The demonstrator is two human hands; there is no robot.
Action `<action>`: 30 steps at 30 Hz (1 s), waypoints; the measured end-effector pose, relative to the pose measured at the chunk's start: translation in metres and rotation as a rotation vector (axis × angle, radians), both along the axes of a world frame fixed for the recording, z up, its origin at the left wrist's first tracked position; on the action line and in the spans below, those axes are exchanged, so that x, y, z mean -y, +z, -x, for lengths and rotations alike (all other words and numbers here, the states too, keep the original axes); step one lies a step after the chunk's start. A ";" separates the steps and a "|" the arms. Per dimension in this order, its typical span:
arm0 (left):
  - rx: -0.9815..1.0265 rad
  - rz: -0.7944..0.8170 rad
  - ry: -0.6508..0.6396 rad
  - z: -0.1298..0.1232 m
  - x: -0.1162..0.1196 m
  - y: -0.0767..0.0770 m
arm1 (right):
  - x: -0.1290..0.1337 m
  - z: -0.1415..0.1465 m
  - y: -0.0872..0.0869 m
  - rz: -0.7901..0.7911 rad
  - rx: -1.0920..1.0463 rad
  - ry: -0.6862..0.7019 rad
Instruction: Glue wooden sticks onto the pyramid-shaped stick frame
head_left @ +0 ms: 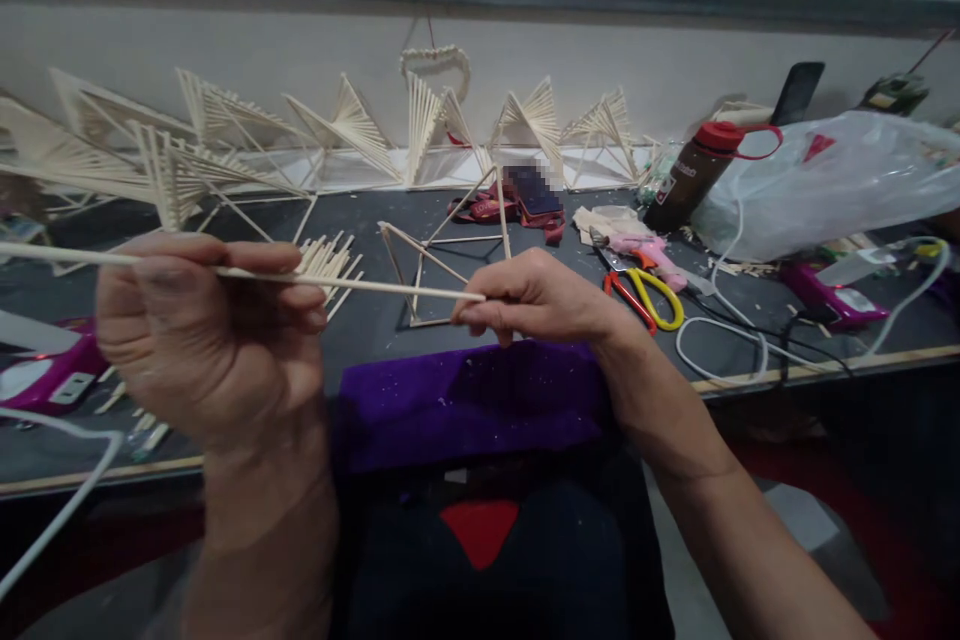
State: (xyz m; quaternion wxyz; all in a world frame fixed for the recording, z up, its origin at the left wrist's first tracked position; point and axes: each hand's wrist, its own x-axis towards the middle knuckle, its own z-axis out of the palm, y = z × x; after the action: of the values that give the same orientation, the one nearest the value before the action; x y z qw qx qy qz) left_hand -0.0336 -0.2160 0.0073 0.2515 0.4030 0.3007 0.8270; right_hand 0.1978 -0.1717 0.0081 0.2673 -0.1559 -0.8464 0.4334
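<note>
My left hand [214,330] is closed around a long thin wooden stick [375,287], which runs nearly level across the view. The stick's right end lies at the fingers of my right hand [525,298]. That hand is pinched on one corner of an open frame of wooden sticks [459,241], whose other corners stand up behind the stick. The held corner is hidden by my fingers. A pile of short wooden sticks [330,265] lies on the table behind my left hand.
Several fanned stick structures [352,130] line the back of the dark table [360,335]. A purple cloth [472,395] covers my lap at its edge. To the right are yellow-and-red scissors [654,300], a bottle [694,175], a plastic bag [840,185] and a magenta corded tool [836,300].
</note>
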 end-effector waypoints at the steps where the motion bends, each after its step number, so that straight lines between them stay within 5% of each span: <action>1: 0.002 -0.085 0.018 -0.003 -0.003 0.000 | 0.000 0.000 -0.001 0.038 -0.060 -0.042; 6: -0.077 -0.178 -0.025 -0.015 -0.010 0.003 | -0.006 -0.005 -0.001 0.105 -0.329 -0.238; 11: -0.077 -0.220 -0.045 -0.035 -0.010 0.011 | -0.011 -0.008 0.000 0.075 -0.350 -0.382; 16: -0.155 -0.161 -0.203 -0.055 -0.008 0.011 | -0.011 -0.002 -0.003 0.077 -0.301 -0.375; 22: -0.228 -0.110 -0.217 -0.051 -0.012 0.013 | -0.005 0.001 -0.001 -0.074 -0.205 -0.416; 30: -0.171 -0.174 -0.151 -0.041 -0.017 0.028 | -0.006 -0.009 0.001 0.010 -0.527 -0.503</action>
State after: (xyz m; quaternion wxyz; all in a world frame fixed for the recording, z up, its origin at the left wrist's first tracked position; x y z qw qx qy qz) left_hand 0.0075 -0.1985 0.0357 0.2504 0.5137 0.2169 0.7915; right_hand 0.2063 -0.1654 0.0093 0.5737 -0.2433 -0.6816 0.3835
